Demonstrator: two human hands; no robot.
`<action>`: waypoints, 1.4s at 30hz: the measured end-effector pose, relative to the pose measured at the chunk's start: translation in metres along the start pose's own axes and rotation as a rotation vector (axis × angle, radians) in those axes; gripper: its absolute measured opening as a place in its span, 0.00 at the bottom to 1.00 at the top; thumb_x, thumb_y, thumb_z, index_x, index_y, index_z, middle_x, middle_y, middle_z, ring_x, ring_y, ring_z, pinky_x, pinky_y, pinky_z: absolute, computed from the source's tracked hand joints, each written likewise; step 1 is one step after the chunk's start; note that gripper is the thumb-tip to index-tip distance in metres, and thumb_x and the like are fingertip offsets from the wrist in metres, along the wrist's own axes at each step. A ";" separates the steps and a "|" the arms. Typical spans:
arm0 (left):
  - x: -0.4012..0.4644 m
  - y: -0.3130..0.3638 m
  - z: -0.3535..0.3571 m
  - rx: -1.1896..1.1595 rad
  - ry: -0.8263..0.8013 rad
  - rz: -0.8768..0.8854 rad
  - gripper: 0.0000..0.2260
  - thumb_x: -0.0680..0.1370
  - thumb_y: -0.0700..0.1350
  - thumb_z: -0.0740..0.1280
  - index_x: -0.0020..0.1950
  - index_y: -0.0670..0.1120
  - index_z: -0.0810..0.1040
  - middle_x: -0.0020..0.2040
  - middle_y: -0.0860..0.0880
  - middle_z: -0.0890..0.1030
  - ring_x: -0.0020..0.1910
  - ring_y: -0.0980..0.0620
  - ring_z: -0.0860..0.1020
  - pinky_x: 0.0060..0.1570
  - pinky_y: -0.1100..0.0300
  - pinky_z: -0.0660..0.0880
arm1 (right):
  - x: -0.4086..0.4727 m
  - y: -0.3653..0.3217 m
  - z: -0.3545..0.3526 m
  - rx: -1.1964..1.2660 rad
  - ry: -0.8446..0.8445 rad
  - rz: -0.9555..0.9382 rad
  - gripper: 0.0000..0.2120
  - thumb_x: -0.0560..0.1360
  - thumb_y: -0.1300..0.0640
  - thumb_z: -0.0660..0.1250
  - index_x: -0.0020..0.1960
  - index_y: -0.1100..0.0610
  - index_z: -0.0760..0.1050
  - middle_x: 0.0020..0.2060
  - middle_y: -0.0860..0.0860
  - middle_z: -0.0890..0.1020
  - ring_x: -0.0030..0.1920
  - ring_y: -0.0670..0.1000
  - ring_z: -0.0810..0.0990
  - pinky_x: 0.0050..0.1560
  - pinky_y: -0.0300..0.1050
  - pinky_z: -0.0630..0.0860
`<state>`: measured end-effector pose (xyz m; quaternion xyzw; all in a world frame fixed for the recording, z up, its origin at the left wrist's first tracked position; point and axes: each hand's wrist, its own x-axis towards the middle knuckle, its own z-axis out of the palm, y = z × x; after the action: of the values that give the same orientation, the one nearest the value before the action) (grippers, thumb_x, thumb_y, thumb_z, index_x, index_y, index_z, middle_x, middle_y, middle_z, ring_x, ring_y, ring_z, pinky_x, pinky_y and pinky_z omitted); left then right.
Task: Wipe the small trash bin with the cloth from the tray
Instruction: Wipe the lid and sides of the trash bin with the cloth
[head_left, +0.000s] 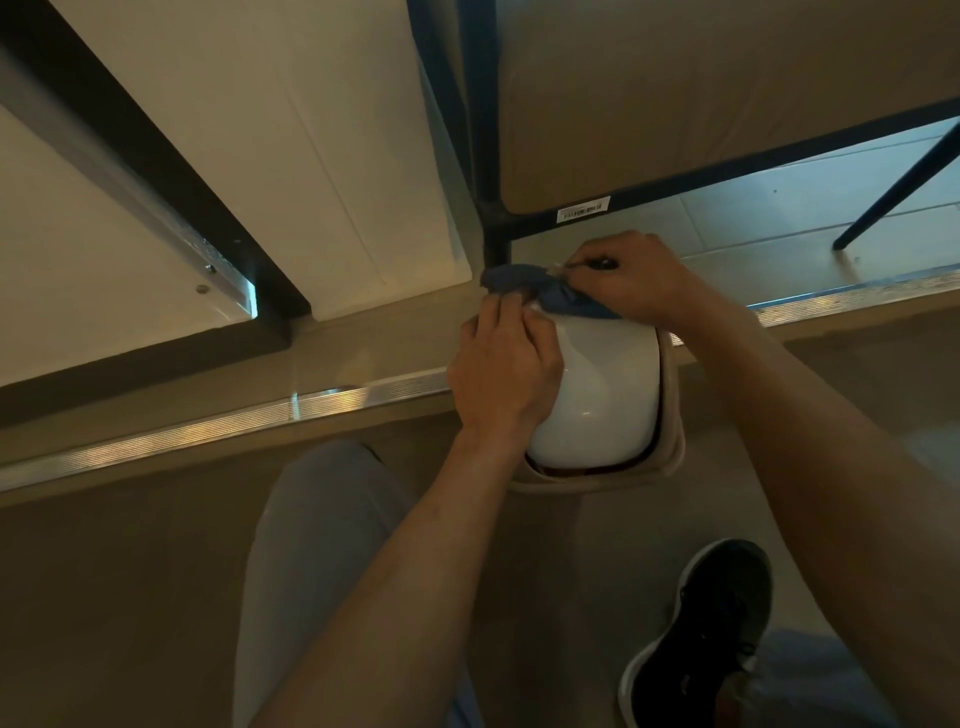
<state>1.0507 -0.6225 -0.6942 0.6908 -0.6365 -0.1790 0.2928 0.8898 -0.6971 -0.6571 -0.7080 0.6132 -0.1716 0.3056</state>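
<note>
A small trash bin (605, 395) with a white domed lid and a beige rim stands on the floor in the middle of the view. A blue cloth (530, 283) is bunched on its far edge. My left hand (501, 369) rests on the bin's left side, fingertips touching the cloth. My right hand (631, 278) is curled over the cloth at the bin's far right and grips it. No tray is in view.
A dark metal furniture leg (491, 156) rises right behind the bin, with a frame bar (727, 174) running right. A metal floor strip (218, 431) crosses under the bin. My knee (322, 519) and black shoe (701, 623) are near the bottom.
</note>
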 end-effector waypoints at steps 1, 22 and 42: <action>0.000 0.000 0.000 0.001 0.000 0.000 0.23 0.81 0.54 0.48 0.68 0.50 0.75 0.65 0.51 0.76 0.58 0.47 0.75 0.53 0.53 0.73 | 0.003 0.001 -0.001 -0.059 0.015 0.031 0.08 0.74 0.44 0.64 0.47 0.43 0.82 0.51 0.50 0.85 0.54 0.54 0.81 0.58 0.51 0.77; -0.001 -0.004 0.003 -0.032 0.006 0.000 0.20 0.82 0.52 0.51 0.69 0.51 0.75 0.69 0.51 0.75 0.62 0.46 0.75 0.56 0.51 0.73 | 0.003 -0.027 0.007 -0.362 -0.137 0.053 0.19 0.81 0.44 0.53 0.57 0.52 0.80 0.55 0.57 0.82 0.55 0.60 0.79 0.58 0.54 0.76; -0.002 -0.005 -0.001 -0.048 -0.041 0.021 0.21 0.81 0.52 0.49 0.71 0.52 0.72 0.71 0.51 0.73 0.63 0.47 0.74 0.55 0.52 0.73 | -0.041 -0.024 0.029 -0.436 0.315 0.206 0.22 0.85 0.47 0.50 0.58 0.57 0.79 0.57 0.56 0.80 0.58 0.58 0.79 0.56 0.53 0.77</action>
<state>1.0544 -0.6208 -0.6969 0.6730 -0.6450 -0.2055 0.2980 0.9187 -0.6495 -0.6585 -0.6554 0.7443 -0.1117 0.0630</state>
